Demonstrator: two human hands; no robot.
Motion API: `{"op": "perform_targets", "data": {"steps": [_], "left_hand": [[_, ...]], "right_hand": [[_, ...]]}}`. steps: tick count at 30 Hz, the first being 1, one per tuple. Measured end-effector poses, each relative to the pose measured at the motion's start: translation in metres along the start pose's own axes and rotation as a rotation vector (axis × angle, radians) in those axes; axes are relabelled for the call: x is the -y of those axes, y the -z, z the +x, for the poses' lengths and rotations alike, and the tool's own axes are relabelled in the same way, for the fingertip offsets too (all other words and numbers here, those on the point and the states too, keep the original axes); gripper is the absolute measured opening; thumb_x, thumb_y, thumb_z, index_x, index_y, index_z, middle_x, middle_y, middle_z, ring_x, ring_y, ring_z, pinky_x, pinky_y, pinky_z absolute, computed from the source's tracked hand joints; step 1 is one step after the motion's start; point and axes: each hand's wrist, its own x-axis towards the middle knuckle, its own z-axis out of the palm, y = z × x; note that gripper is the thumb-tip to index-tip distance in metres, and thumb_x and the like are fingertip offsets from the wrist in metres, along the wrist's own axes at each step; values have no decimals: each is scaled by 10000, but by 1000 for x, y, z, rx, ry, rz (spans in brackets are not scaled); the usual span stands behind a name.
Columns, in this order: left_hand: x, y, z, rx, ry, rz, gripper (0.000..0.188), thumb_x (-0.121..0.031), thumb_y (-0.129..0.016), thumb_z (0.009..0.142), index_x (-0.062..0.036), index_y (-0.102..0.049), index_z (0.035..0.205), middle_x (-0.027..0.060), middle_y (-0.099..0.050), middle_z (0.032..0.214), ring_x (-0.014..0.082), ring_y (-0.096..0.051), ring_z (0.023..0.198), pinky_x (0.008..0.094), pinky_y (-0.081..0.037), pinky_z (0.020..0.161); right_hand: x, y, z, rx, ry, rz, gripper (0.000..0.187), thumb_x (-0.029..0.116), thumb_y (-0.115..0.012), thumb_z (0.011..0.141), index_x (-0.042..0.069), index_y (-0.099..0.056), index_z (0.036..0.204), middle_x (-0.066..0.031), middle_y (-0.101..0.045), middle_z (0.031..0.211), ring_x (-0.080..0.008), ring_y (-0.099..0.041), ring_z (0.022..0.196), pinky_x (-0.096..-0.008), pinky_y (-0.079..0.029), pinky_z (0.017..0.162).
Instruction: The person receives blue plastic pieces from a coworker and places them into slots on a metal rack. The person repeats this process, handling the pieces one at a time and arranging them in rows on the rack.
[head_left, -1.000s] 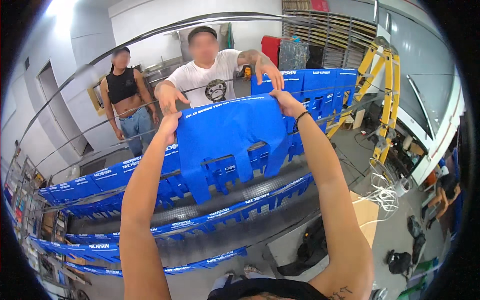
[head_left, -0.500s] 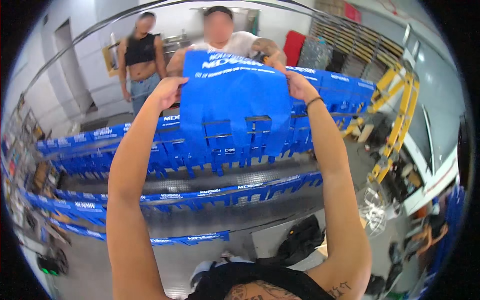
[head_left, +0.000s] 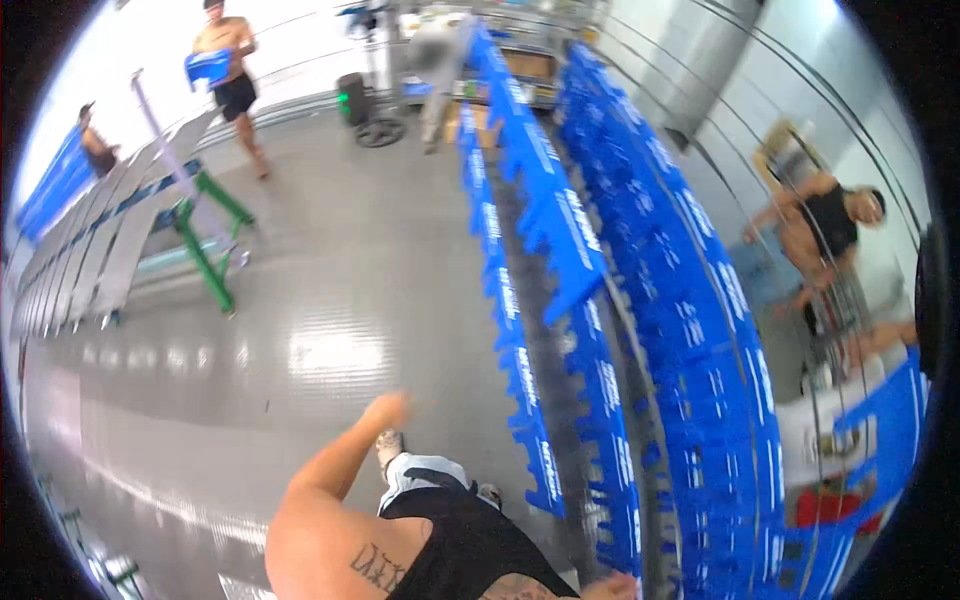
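Note:
My left hand [head_left: 387, 409] reaches out in front of me over the grey floor, smeared by motion. It touches nothing that I can see, and its fingers cannot be made out. My right hand [head_left: 612, 588] shows only in part at the lower edge, close to the hanging blue cloth; whether it touches any is unclear. Blue printed cloth panels with notched lower edges hang in long rows to my right: a near row [head_left: 505, 290], a middle row [head_left: 560, 215] and a wide, dense row [head_left: 690, 400].
A green-legged rack [head_left: 205, 245] stands at the left. A person [head_left: 228, 60] carries blue cloth at the far left; another [head_left: 97, 150] is beyond the rack. One more person [head_left: 825, 225] stands right of the rows. Thin lines [head_left: 790, 55] cross the upper right. A wheel [head_left: 379, 132] lies far ahead.
My view has swung left, along the rows. Both hands held a blue printed cloth panel by its corners; now they are lowered and apart, and that panel is not seen in them.

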Motion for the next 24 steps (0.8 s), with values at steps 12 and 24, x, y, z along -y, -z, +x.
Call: {"op": "perform_targets", "data": {"steps": [12, 24], "left_hand": [[285, 118, -54, -269, 175, -436, 351, -301, -674, 796, -100, -655, 1083, 121, -689, 976, 303, -658, 911, 395, -517, 818], [380, 349, 28, -492, 367, -719, 367, -260, -650, 866, 10, -628, 1114, 151, -690, 936, 221, -672, 832, 341, -513, 794]], "right_hand": [[449, -335, -36, 1378, 550, 390, 298, 148, -654, 847, 29, -591, 1113, -90, -662, 897, -150, -623, 693, -281, -497, 627], [664, -576, -161, 1802, 536, 591, 211, 217, -630, 894, 28, -640, 987, -55, -665, 891, -112, -607, 804, -276, -491, 741]]}}
